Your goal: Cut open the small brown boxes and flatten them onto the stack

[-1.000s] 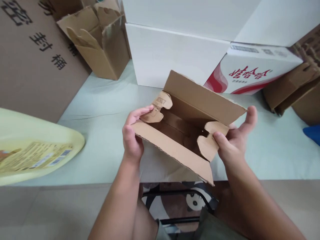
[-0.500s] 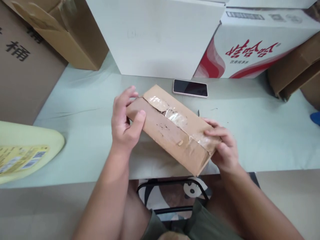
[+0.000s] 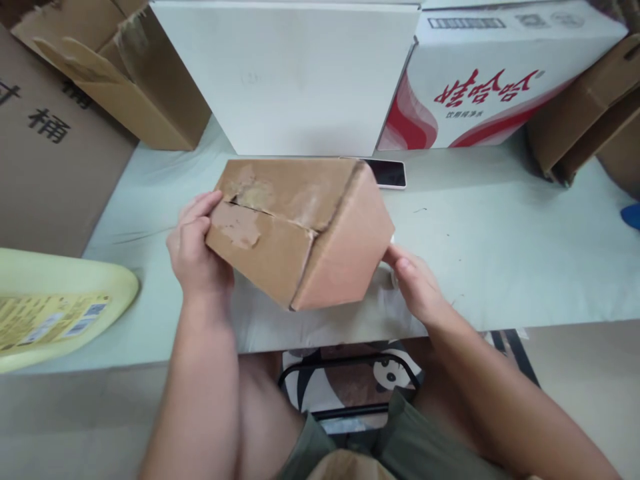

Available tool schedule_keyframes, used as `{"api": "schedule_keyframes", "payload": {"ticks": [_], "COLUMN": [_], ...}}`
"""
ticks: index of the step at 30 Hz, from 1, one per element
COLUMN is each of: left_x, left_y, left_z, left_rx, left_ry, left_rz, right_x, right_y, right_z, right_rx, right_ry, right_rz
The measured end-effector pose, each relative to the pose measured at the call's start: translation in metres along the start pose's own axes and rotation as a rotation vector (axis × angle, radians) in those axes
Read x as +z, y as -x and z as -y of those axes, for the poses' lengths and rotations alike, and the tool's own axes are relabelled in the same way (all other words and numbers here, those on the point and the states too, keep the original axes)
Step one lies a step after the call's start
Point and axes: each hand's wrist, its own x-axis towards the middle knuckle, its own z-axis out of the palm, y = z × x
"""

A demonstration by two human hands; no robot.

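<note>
Our left hand (image 3: 197,245) is clamped on the left end of a tilted cardboard box (image 3: 287,223) over the pale green tablecloth (image 3: 515,247); our right hand (image 3: 413,279) is at its right edge, though we cannot tell its grip. Beyond are a partly hidden smartphone (image 3: 394,174), a white carton (image 3: 290,80) and a Wahaha purified-water carton (image 3: 487,63).

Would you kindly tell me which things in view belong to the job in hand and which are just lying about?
Part of the job: cardboard box; left hand; right hand.

Lying about, seemingly: phone; pale yellow container; white box; red-lettered box; open carton.
</note>
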Motion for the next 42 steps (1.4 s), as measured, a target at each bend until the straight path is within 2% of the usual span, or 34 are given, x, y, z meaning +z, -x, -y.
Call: {"api": "schedule_keyframes", "payload": {"ticks": [2, 3, 5, 7, 9, 12, 15, 17, 18, 19, 20, 22, 23, 24, 26, 28, 30, 32, 35, 37, 39, 42], "left_x": [0.001, 0.002, 0.004, 0.005, 0.005, 0.0, -0.009, -0.013, -0.014, -0.014, -0.014, -0.01, -0.007, -0.005, -0.001, 0.001, -0.001, -0.003, -0.005, -0.003, -0.001, 0.001], "left_y": [0.001, 0.004, 0.014, 0.027, 0.038, 0.048, 0.045, 0.038, 0.034, 0.03, 0.027, 0.023, 0.022, 0.023, 0.027, 0.031, 0.032, 0.031, 0.028, 0.028, 0.029, 0.03], "left_z": [0.003, 0.005, 0.011, 0.015, 0.016, 0.011, 0.003, 0.001, 0.002, 0.004, 0.006, 0.008, 0.008, 0.006, 0.001, -0.004, -0.003, 0.003, 0.011, 0.013, 0.011, 0.009], "left_rx": [-0.088, -0.151, -0.349, -0.585, -0.724, -0.808, -0.934, -0.985, -0.964, -0.908, -0.817, -0.571, -0.443, -0.319, -0.107, 0.045, 0.095, 0.067, 0.027, 0.031, 0.036, 0.054], "left_ry": [0.058, 0.078, 0.102, 0.091, 0.049, -0.038, -0.157, -0.265, -0.316, -0.348, -0.344, -0.197, -0.073, 0.062, 0.265, 0.269, 0.174, 0.112, 0.074, 0.066, 0.062, 0.057], "left_rz": [-0.043, -0.032, 0.054, 0.223, 0.453, 0.77, 1.07, 1.18, 1.139, 1.016, 0.823, 0.387, 0.233, 0.141, 0.135, 0.188, 0.271, 0.298, 0.296, 0.283, 0.259, 0.253], "right_x": [0.003, 0.004, 0.006, 0.007, 0.005, 0.002, -0.003, -0.006, -0.007, -0.008, -0.008, -0.005, -0.003, 0.0, 0.007, 0.014, 0.019, 0.021, 0.021, 0.019, 0.013, -0.001], "right_y": [-0.001, -0.002, -0.001, -0.001, 0.0, 0.001, 0.001, 0.001, 0.001, 0.001, 0.001, 0.002, 0.002, 0.003, 0.005, 0.006, 0.006, 0.006, 0.005, 0.003, 0.0, -0.007], "right_z": [0.004, 0.005, 0.009, 0.011, 0.011, 0.01, 0.008, 0.008, 0.009, 0.01, 0.012, 0.015, 0.017, 0.018, 0.02, 0.021, 0.02, 0.021, 0.023, 0.024, 0.024, 0.017], "right_rx": [-0.077, -0.139, -0.242, -0.289, -0.286, -0.26, -0.279, -0.277, -0.268, -0.26, -0.258, -0.29, -0.319, -0.35, -0.397, -0.405, -0.395, -0.391, -0.406, -0.396, -0.273, 0.121], "right_ry": [0.048, 0.077, 0.135, 0.187, 0.234, 0.257, 0.213, 0.191, 0.188, 0.191, 0.197, 0.2, 0.193, 0.18, 0.148, 0.13, 0.14, 0.157, 0.17, 0.171, 0.221, 0.518], "right_rz": [0.123, 0.145, 0.137, 0.099, 0.053, -0.019, -0.104, -0.145, -0.152, -0.142, -0.115, -0.027, 0.026, 0.078, 0.163, 0.208, 0.222, 0.208, 0.149, 0.062, -0.086, -0.274]}}
